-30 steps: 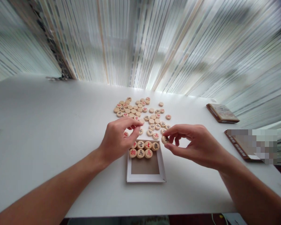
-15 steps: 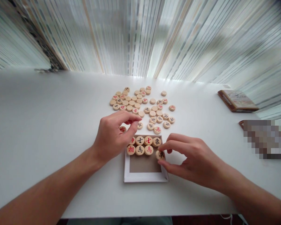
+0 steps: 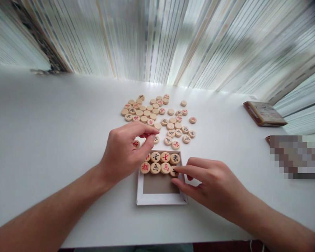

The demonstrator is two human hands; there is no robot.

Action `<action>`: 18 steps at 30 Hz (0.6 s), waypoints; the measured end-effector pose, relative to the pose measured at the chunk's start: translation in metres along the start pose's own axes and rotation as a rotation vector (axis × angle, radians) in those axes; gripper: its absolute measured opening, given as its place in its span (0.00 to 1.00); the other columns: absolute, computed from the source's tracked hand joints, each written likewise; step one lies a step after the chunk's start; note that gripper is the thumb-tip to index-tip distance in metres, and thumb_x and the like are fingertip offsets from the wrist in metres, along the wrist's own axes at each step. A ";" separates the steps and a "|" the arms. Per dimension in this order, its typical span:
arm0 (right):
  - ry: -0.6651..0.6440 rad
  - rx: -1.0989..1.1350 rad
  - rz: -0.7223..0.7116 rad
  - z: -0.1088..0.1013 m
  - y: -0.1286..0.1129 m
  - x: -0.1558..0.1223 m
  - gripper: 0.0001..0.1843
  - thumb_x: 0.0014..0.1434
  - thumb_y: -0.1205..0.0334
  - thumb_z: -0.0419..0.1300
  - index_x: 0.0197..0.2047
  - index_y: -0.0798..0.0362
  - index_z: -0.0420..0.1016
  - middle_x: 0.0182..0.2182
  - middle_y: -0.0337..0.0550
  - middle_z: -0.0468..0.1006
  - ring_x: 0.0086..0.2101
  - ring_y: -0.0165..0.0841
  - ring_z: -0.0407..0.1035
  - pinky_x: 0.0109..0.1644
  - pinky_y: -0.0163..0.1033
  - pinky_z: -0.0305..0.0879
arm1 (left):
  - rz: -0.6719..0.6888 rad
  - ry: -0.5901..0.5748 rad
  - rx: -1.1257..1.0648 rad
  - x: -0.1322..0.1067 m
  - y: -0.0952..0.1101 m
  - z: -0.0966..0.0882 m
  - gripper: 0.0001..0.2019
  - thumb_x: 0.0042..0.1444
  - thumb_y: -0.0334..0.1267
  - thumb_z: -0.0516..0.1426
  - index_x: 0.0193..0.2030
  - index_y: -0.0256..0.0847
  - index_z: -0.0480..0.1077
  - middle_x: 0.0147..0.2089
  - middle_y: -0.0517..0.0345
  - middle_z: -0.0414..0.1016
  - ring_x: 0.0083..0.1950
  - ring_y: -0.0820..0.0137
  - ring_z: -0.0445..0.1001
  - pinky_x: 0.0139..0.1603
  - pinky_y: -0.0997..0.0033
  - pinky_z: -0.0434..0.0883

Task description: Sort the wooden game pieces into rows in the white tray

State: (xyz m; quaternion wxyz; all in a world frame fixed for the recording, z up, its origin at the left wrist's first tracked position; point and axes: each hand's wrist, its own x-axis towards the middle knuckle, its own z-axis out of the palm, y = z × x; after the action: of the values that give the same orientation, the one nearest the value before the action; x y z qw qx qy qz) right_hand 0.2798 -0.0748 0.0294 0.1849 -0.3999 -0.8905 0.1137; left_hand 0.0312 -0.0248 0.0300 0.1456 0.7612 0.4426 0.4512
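My left hand [image 3: 128, 150] hovers over the upper left corner of a shallow white box [image 3: 161, 199], thumb and index fingertip pinched together. Whatever it may hold is hidden. A red-marked piece [image 3: 135, 144] shows in the gap of that hand; I cannot tell whether it is held or lies behind. At the box's right wall, my right hand [image 3: 199, 176] has its fingertips on a black-marked Chinese chess piece [image 3: 173, 171], at the right end of the second row. Beside it lie a red horse piece [image 3: 165, 168], a black horse piece [image 3: 155, 168] and a red elephant piece [image 3: 145, 167].
Beyond the box, many loose round pieces [image 3: 147, 113] are scattered on the white table [image 3: 55, 140], some face down. A thin brown box [image 3: 265, 113] lies at the right, with a blurred-out object [image 3: 295, 157] nearer. Striped curtains [image 3: 160, 38] hang behind.
My right hand has moved left and set the black-marked piece from over the box's right wall into the end of the second row. My left hand keeps its pinch and place.
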 end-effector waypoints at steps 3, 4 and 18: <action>0.038 -0.069 -0.014 0.004 -0.003 -0.001 0.10 0.71 0.60 0.64 0.40 0.54 0.86 0.25 0.38 0.76 0.23 0.32 0.69 0.30 0.40 0.59 | 0.008 -0.006 0.009 0.000 0.001 -0.001 0.07 0.63 0.29 0.62 0.43 0.38 0.83 0.41 0.55 0.88 0.43 0.66 0.85 0.47 0.70 0.78; 0.046 -0.083 -0.022 0.004 -0.004 -0.001 0.12 0.72 0.61 0.63 0.39 0.54 0.86 0.25 0.38 0.76 0.23 0.32 0.69 0.30 0.40 0.58 | 0.010 -0.006 0.010 -0.001 0.000 -0.001 0.07 0.62 0.29 0.62 0.43 0.38 0.83 0.41 0.55 0.88 0.43 0.66 0.85 0.46 0.69 0.79; 0.044 -0.040 0.050 0.004 -0.007 0.000 0.05 0.65 0.61 0.68 0.40 0.53 0.85 0.25 0.36 0.79 0.21 0.30 0.71 0.29 0.38 0.59 | 0.015 -0.002 0.012 0.000 0.003 0.001 0.07 0.63 0.29 0.62 0.43 0.38 0.83 0.42 0.57 0.88 0.44 0.67 0.85 0.48 0.70 0.78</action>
State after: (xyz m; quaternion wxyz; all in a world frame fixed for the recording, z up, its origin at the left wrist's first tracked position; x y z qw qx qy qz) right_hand 0.2740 -0.0796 0.0282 0.1934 -0.4281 -0.8780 0.0918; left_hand 0.0333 -0.0264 0.0311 0.1379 0.7658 0.4396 0.4487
